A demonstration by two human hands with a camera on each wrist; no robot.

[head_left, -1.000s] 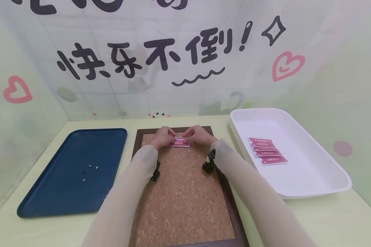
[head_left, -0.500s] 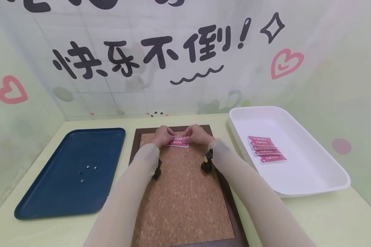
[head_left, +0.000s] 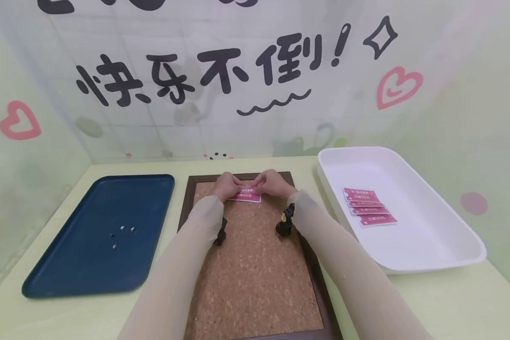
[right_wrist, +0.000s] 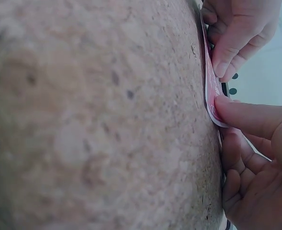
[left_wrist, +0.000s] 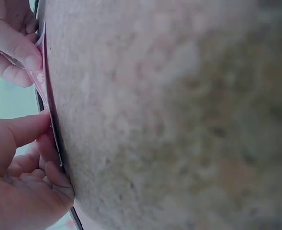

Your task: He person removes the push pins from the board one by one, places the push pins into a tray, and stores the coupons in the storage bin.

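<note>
A pink-and-white paper coupon (head_left: pixel 247 198) lies across the far end of a wood-framed corkboard (head_left: pixel 255 269). My left hand (head_left: pixel 226 185) pinches its left part, and my right hand (head_left: pixel 274 183) pinches the right part. Close up in the left wrist view, the left thumb (left_wrist: pixel 30 128) presses on the coupon with the other fingers curled beneath. From the right wrist, the coupon (right_wrist: pixel 212 91) appears edge-on, bowed slightly off the cork near the right thumb (right_wrist: pixel 246 117). The fingertips hide the coupon's upper edge.
Left of the board lies a dark blue tray (head_left: pixel 89 264) holding several tiny metallic pieces (head_left: pixel 122 228). To the right stands a white plastic bin (head_left: pixel 433 245) with several overlapping pink coupons (head_left: pixel 367 208) inside. A printed cloth (head_left: pixel 221 137) hangs behind the table.
Both hands stay at the coupon with only slight finger shifts; the right fingertips have moved a little closer to the left ones. The head view has swayed slightly.
</note>
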